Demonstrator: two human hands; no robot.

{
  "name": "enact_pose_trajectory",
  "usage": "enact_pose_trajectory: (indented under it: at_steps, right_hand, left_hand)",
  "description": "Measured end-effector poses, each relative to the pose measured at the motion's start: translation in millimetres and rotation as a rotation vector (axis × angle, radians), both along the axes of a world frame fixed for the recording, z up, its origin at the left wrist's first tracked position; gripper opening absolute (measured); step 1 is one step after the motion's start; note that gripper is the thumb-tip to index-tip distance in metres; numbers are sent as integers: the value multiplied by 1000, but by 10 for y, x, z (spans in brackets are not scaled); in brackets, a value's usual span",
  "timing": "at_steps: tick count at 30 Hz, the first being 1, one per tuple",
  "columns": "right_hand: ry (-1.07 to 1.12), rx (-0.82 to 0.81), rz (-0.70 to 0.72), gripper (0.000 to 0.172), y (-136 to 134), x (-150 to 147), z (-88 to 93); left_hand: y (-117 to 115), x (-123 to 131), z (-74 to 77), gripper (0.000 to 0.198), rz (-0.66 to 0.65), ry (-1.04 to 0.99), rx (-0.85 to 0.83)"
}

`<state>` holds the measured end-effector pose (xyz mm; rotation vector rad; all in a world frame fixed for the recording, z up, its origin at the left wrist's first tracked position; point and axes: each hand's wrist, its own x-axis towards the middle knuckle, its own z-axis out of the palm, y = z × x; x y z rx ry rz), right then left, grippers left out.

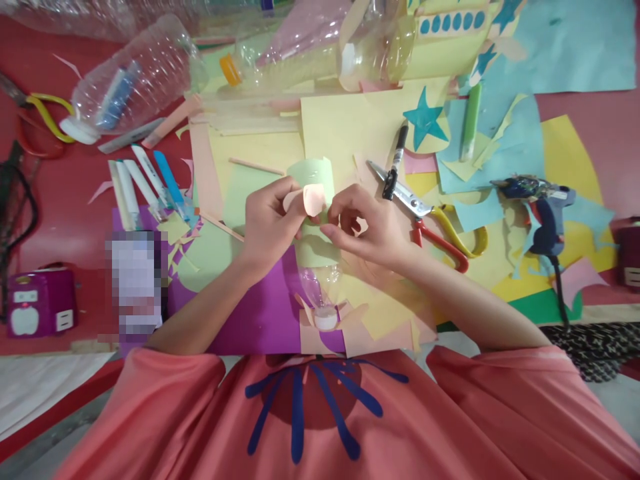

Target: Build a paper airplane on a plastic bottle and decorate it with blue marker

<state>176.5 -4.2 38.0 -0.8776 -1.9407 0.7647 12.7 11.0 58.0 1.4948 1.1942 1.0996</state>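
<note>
A clear plastic bottle lies in front of me with its white cap toward my body. Pale green paper is wrapped around its middle. Over the wrap, my left hand pinches a small curled strip of peach paper between thumb and fingers. My right hand is just to the right, its fingers curled and its fingertips close together by the bottle's side. Whatever those fingertips hold, if anything, is too small to make out. Peach paper petals stick out around the bottle's neck.
Scissors and a black marker lie right of my hands. Farther right is a glue gun among paper scraps. Several markers and a pixelated phone-like object lie left. More plastic bottles stretch along the back.
</note>
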Motion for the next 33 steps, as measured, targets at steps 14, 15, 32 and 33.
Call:
enact_pose_trajectory:
  at_steps: [14, 15, 32, 33]
  right_hand:
    - [-105, -51, 79, 35, 182, 11, 22]
    - [-117, -36, 83, 34, 198, 18, 26]
    - [233, -307, -15, 35, 431, 74, -51]
    - [275, -331, -41, 39, 443, 76, -65]
  left_hand:
    - [45, -31, -56, 49, -28, -37, 9]
    - [46, -31, -56, 49, -29, -47, 0]
    - [-121, -193, -250, 47, -246, 426, 344]
    - [-133, -187, -253, 49, -253, 562, 436]
